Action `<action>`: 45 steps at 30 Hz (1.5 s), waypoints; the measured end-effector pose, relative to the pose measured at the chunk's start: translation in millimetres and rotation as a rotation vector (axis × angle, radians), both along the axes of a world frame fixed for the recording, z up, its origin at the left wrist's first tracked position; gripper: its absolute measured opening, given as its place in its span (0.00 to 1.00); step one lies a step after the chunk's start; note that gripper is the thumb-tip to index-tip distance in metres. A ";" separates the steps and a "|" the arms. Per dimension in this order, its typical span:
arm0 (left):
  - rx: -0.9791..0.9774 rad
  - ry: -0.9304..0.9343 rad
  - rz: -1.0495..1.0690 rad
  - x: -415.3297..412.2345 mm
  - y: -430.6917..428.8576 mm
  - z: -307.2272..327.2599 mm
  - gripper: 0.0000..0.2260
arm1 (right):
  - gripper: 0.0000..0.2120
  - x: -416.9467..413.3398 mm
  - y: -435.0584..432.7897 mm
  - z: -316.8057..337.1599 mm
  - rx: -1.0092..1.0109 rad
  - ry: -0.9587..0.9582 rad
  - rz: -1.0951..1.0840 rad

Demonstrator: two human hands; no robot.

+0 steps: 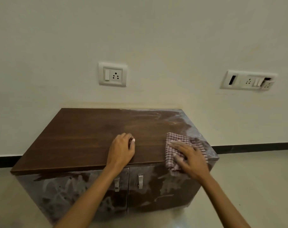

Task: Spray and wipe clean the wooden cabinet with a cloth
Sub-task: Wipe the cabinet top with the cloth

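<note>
A low dark wooden cabinet [84, 137] stands against the wall, with two doors and metal handles [140, 181]. Its top looks dusty white toward the right and back edge, and the door fronts are streaked white. My right hand [190, 159] presses flat on a red-and-white checked cloth [177, 140] at the front right corner of the top; part of the cloth hangs over the front edge. My left hand [122, 149] rests on the top near the front middle, fingers curled, holding nothing visible. No spray bottle is in view.
A pale wall rises behind the cabinet with a switch-and-socket plate [112, 74] above it and a broken socket plate [248, 80] to the right. A black skirting strip [255, 146] runs along the wall base. Pale tiled floor [255, 186] surrounds the cabinet.
</note>
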State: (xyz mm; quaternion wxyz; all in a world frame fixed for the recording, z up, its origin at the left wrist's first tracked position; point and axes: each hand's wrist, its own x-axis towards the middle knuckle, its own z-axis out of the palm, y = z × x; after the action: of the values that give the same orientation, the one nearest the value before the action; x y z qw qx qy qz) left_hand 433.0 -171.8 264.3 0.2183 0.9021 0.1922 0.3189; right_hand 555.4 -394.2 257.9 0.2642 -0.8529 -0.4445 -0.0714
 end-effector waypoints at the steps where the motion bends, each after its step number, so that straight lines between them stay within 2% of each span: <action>1: 0.014 -0.014 0.001 0.3 -0.6 -1.4 0.06 | 0.17 18.3 -13.0 3.1 0.046 0.044 -0.087; 3: 0.030 -0.027 -0.003 1.4 -1.9 -1.6 0.06 | 0.14 43.8 -16.4 10.8 -0.010 0.089 -0.269; 5: 0.002 -0.043 0.011 2.7 -1.7 -1.7 0.06 | 0.22 49.4 9.3 14.2 -0.207 0.060 -0.337; 7: -0.073 -0.062 0.050 3.9 0.5 -1.9 0.07 | 0.30 34.5 51.3 15.2 -0.287 0.040 -0.189; 9: -0.136 -0.069 0.076 4.4 1.9 -1.1 0.06 | 0.33 8.3 85.2 12.3 -0.290 0.023 0.054; 11: -0.183 -0.078 0.083 5.1 3.3 0.5 0.05 | 0.32 -2.9 96.9 11.3 -0.278 0.042 0.238; 13: -0.253 -0.101 0.070 4.7 5.0 2.4 0.05 | 0.29 10.0 90.3 16.0 -0.270 0.081 0.294; 15: -0.327 -0.118 0.054 2.5 8.1 3.9 0.05 | 0.26 35.8 80.4 17.0 -0.270 0.112 0.212; 19: -0.409 -0.139 0.049 0.5 10.1 4.7 0.06 | 0.25 63.9 93.3 21.4 -0.394 0.062 -0.120; 21: -0.433 -0.176 0.082 0.3 8.9 4.7 0.06 | 0.26 48.4 123.8 20.3 -0.387 0.017 -0.005; 25: -0.396 -0.290 0.276 -0.9 9.5 2.2 0.06 | 0.32 0.8 191.0 20.5 -0.302 0.060 0.448; 28: -0.441 -0.391 0.393 -2.7 13.3 2.9 0.06 | 0.31 3.4 236.3 27.0 -0.369 0.015 0.498; 31: -0.575 -0.413 0.334 -0.8 18.3 2.7 0.07 | 0.25 25.9 271.7 27.2 -0.399 0.004 0.476; 34: -0.700 -0.418 0.274 -0.2 21.0 3.1 0.07 | 0.25 61.6 285.9 27.0 -0.404 0.030 0.367; 42: -0.694 -0.400 0.235 -1.1 22.0 -1.1 0.07 | 0.22 163.9 202.0 18.4 -0.303 0.110 0.053; 45: -0.700 -0.389 0.223 -1.6 21.8 -1.3 0.07 | 0.25 171.4 193.5 16.1 -0.330 0.121 -0.137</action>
State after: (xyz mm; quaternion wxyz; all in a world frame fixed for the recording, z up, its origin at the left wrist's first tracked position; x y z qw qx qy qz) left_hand 431.4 -150.0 263.0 0.5082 0.6698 0.3409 0.4206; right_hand 726.8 -200.8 274.1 0.1415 -0.9156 -0.3746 0.0361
